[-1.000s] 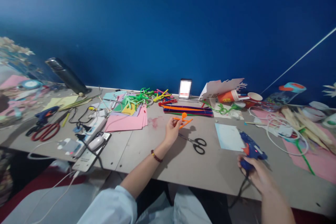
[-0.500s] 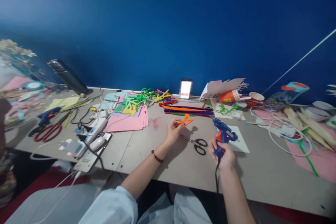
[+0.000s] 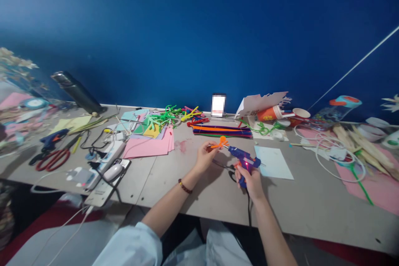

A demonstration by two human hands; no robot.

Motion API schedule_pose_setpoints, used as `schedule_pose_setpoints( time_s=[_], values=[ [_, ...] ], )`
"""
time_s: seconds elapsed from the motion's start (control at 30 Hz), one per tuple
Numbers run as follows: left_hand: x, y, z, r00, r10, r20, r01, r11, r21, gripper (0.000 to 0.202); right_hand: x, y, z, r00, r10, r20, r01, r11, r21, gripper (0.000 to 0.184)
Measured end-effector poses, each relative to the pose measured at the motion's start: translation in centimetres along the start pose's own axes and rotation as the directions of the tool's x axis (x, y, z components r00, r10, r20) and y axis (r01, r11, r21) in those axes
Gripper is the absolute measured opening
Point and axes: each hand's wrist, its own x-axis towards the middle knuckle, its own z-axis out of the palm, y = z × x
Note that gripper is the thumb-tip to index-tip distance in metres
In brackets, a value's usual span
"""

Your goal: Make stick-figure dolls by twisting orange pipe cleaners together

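Observation:
Between the fingertips of my left hand (image 3: 205,157) is a bent orange pipe cleaner (image 3: 223,141), held above the table. My right hand (image 3: 251,181) is wrapped round the handle of a blue glue gun (image 3: 244,160) with a small red light and a black cord. The gun's nozzle points left and is at the pipe cleaner; whether it touches cannot be told. Below, black-handled scissors (image 3: 232,174) lie on the table, partly hidden by the gun and my right hand. A white sheet of paper (image 3: 276,163) lies right of the gun.
Bundled pipe cleaners (image 3: 221,131) lie behind my hands, near a small bright-screened device (image 3: 218,105). To the left are pink paper (image 3: 149,144), a power strip (image 3: 107,165), red-handled scissors (image 3: 52,160) and another glue gun (image 3: 51,139). Paper cups (image 3: 269,113) and coiled white cable (image 3: 338,156) are on the right.
My right hand has brought the glue gun left and turned its nozzle to the orange pipe cleaner. The gun now covers part of the scissors. My left hand has stayed nearly in place.

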Motion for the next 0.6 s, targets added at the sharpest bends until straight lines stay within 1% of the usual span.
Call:
schedule_pose_setpoints(
  time_s=[0.1,0.17,0.33,0.6],
  values=[
    [-0.1,-0.1,0.0,0.999,0.036,0.035,-0.036,0.999,0.009,0.024,0.0,0.2,0.0,1.0,0.0,-0.025,-0.002,0.997,-0.081,0.034],
    [-0.2,-0.1,-0.1,0.998,0.047,0.04,-0.047,0.999,0.0,0.023,0.0,0.3,0.1,1.0,-0.007,-0.027,0.004,0.993,-0.114,0.037],
    [-0.1,-0.3,0.0,0.998,0.056,0.031,-0.056,0.998,-0.008,0.025,0.2,0.4,0.1,0.996,-0.062,-0.056,0.053,0.987,-0.152,0.037],
    [-0.2,-0.4,0.0,0.998,0.055,0.036,-0.056,0.998,0.006,0.024,0.3,1.2,-0.2,0.992,-0.098,-0.081,0.078,0.972,-0.221,0.037]
  ],
)
